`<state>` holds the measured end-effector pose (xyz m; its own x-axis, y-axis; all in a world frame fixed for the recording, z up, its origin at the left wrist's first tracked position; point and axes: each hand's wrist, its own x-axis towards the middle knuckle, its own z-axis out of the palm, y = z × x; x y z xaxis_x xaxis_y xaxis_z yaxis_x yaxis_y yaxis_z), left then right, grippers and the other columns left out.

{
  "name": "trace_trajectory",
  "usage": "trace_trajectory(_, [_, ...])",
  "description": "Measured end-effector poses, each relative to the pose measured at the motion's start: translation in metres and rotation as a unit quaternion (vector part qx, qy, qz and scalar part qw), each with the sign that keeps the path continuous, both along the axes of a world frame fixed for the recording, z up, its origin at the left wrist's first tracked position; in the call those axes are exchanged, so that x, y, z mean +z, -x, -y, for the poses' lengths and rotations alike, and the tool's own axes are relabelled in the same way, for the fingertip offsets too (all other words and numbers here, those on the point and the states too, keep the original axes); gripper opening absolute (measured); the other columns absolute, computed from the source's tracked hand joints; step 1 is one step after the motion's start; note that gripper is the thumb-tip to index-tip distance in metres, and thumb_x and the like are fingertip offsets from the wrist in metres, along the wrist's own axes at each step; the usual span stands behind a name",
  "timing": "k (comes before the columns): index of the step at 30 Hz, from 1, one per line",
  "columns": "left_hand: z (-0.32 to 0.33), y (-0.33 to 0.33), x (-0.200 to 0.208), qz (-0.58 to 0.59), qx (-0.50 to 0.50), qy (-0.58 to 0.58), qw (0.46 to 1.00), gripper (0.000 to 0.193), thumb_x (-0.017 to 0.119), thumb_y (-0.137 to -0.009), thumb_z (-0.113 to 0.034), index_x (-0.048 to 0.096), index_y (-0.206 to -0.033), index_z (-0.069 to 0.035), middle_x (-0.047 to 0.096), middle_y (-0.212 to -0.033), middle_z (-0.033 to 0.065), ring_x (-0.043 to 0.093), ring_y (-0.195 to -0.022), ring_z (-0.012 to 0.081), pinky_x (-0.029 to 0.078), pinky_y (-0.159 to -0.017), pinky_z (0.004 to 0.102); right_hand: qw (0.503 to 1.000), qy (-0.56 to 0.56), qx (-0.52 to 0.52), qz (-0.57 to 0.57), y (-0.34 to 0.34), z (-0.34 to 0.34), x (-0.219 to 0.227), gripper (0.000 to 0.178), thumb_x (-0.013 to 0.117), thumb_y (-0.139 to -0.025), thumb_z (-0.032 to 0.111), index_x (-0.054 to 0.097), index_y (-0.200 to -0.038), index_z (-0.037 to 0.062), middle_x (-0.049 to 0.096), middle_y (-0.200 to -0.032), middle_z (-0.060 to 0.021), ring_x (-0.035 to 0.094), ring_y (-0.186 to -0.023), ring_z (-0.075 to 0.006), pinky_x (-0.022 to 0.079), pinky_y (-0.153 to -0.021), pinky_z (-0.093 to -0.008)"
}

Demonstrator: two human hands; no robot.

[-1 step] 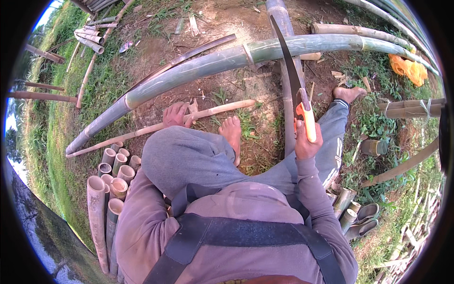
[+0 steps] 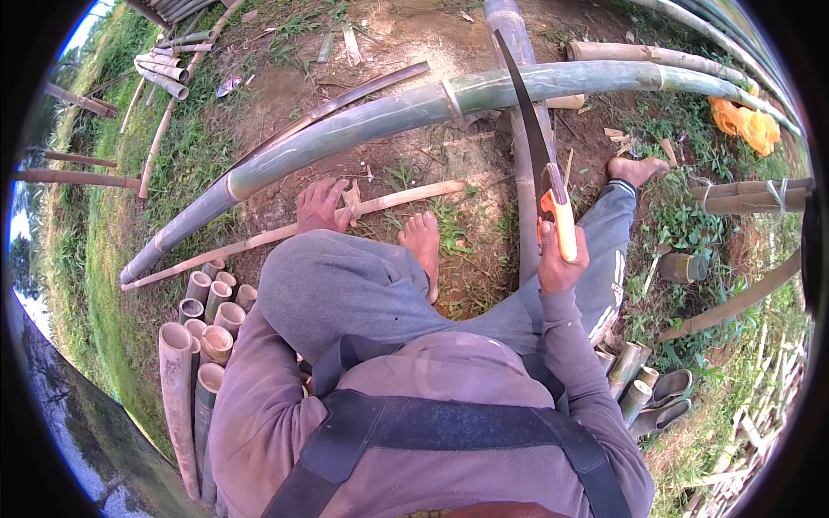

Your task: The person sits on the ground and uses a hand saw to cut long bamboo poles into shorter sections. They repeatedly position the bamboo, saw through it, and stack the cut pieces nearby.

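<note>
OK, from my end the R hand point(image 2: 563, 259) is wrapped snug round the orange handle of the saw point(image 2: 535, 138), dark curved blade pointing fwd & a bit L. In view the blade crosses the thick green bamboo point(image 2: 363, 128); can't tell if they're touching. L hand point(image 2: 319, 207) is past the bent L knee point(image 2: 302, 276), at the thin pole point(image 2: 397, 203) & next to a small wood scrap point(image 2: 352, 198); palm's hidden, so can't tell if it's gripping or just resting. Green bamboo runs L to R in front of me, lying over a straight greyish pole point(image 2: 527, 216) that runs fwd. Bare L foot point(image 2: 421, 246) is near the thin pole's R end; bare R foot point(image 2: 637, 170) is out beyond the greyish pole, leg stretched. Farther out: cut bamboo tubes point(image 2: 216, 345) bunched L of the knee, orange plastic point(image 2: 747, 127) by the green bamboo's R end, dark shoes point(image 2: 665, 406) low R, beside more short tubes point(image 2: 623, 371).
</note>
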<state>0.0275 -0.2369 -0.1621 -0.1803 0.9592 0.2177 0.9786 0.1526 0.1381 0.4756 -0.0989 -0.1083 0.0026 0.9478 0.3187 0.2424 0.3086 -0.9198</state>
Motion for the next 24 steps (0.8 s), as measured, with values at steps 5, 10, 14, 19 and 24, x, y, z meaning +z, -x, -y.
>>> trace_trajectory(5, [-0.083, 0.027, 0.052, -0.116, -0.010, -0.001, 0.993, 0.091, 0.089, -0.078, -0.042, 0.046, -0.157, -0.024, 0.053, -0.151, 0.0091, 0.046, -0.144, 0.0341, 0.034, -0.122, 0.0506, 0.998, 0.042, 0.018, -0.031, 0.006, 0.007, -0.001, 0.023, 0.076, -0.102, 0.021, 0.066, -0.105, 0.0008, 0.067, -0.078, -0.0009, 0.058, -0.063, -0.0058, 0.047, -0.056, -0.0217])
trace_trajectory(10, [-0.162, 0.029, 0.070, -0.067, 0.008, 0.175, 0.982, 0.104, 0.091, -0.076, -0.046, 0.035, -0.161, -0.022, 0.054, -0.151, 0.0130, 0.050, -0.143, 0.0371, 0.037, -0.122, 0.0510, 0.992, 0.094, 0.063, -0.058, 0.028, -0.002, 0.000, 0.026, 0.076, -0.101, 0.021, 0.070, -0.110, -0.0028, 0.071, -0.088, -0.0054, 0.061, -0.073, -0.0107, 0.049, -0.067, -0.0278])
trace_trajectory(14, [-0.173, 0.026, 0.067, -0.052, 0.039, 0.196, 0.978, 0.104, 0.092, -0.074, -0.040, 0.038, -0.159, -0.015, 0.057, -0.149, 0.0169, 0.056, -0.137, 0.0383, 0.044, -0.117, 0.0508, 0.994, 0.061, 0.087, -0.016, 0.053, -0.001, 0.004, 0.026, 0.076, -0.101, 0.019, 0.069, -0.111, -0.0037, 0.070, -0.087, -0.0075, 0.061, -0.073, -0.0126, 0.050, -0.067, -0.0295])
trace_trajectory(19, [-0.174, 0.039, 0.068, -0.030, -0.003, 0.197, 0.980, 0.100, 0.092, -0.074, -0.037, 0.040, -0.157, -0.015, 0.059, -0.145, 0.0177, 0.060, -0.133, 0.0375, 0.049, -0.112, 0.0500, 0.994, 0.041, 0.097, -0.017, 0.075, 0.009, 0.012, 0.024, 0.075, -0.101, 0.015, 0.068, -0.113, -0.0041, 0.069, -0.088, -0.0067, 0.059, -0.074, -0.0107, 0.049, -0.067, -0.0275])
trace_trajectory(24, [-0.180, 0.041, 0.078, -0.014, -0.001, 0.234, 0.972, 0.099, 0.091, -0.074, -0.038, 0.041, -0.157, -0.015, 0.060, -0.144, 0.0172, 0.061, -0.132, 0.0364, 0.052, -0.108, 0.0492, 0.995, 0.058, 0.071, -0.037, 0.081, 0.012, 0.001, 0.022, 0.073, -0.103, 0.017, 0.066, -0.109, -0.0023, 0.065, -0.086, -0.0032, 0.054, -0.072, -0.0079, 0.046, -0.064, -0.0258])
